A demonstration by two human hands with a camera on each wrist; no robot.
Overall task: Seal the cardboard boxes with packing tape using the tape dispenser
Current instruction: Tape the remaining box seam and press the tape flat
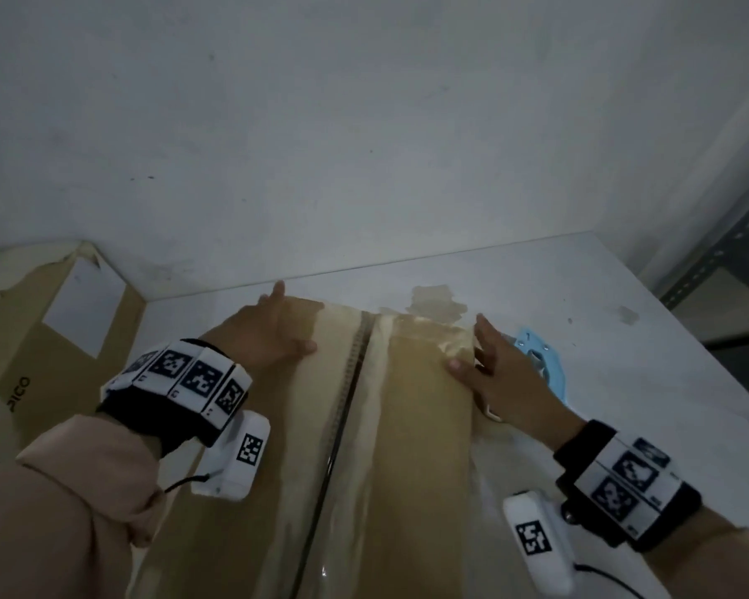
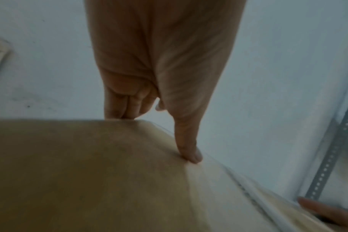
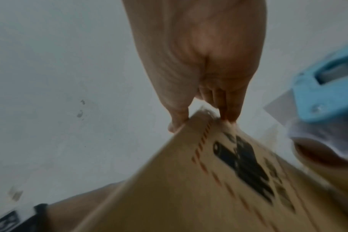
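A brown cardboard box (image 1: 424, 425) lies on the white table, its two top flaps meeting at a dark middle seam with glossy clear tape (image 1: 375, 408) beside it. My left hand (image 1: 277, 326) rests on the far left corner. Its fingers (image 2: 119, 108) reach straight over the far edge and its thumb presses on the top (image 2: 89, 172). My right hand (image 1: 489, 361) lies along the box's right edge, with its thumb on top and straight fingers (image 3: 228, 109) against the printed side (image 3: 238, 157). The blue tape dispenser (image 1: 541, 361) lies on the table just behind that hand, and neither hand holds it.
A second cardboard box (image 1: 31, 361) with a white label stands at the left against the wall. The white table (image 1: 645, 361) runs to the right. A grey perforated metal shelf frame (image 1: 727, 252) stands at the far right. A pale wall rises close behind the table.
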